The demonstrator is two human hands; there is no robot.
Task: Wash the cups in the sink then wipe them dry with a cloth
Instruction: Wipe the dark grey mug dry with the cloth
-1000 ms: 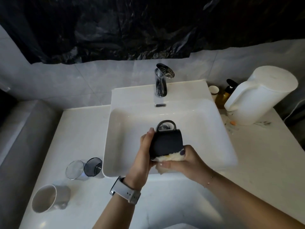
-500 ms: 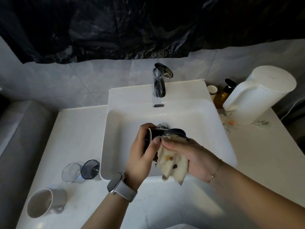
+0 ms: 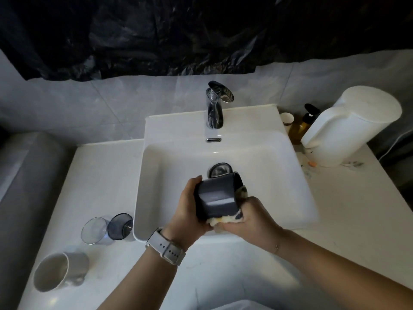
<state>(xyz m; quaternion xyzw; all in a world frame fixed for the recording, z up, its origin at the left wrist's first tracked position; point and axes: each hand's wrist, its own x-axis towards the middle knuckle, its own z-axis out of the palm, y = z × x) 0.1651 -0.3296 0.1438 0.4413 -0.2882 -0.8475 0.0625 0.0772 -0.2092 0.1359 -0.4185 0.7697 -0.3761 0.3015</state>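
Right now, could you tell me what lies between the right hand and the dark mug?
In the head view, a pale cloth is bunched between the right hand and the dark mug, which the left hand grips.

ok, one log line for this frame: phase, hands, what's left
phase: drying | left hand: holds dark mug over sink | right hand: presses cloth to mug | left: three cups on counter

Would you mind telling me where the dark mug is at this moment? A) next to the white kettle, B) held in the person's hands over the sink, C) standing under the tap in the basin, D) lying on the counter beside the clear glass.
B: the left hand grips the dark mug over the sink, while the right hand presses the cloth against it.
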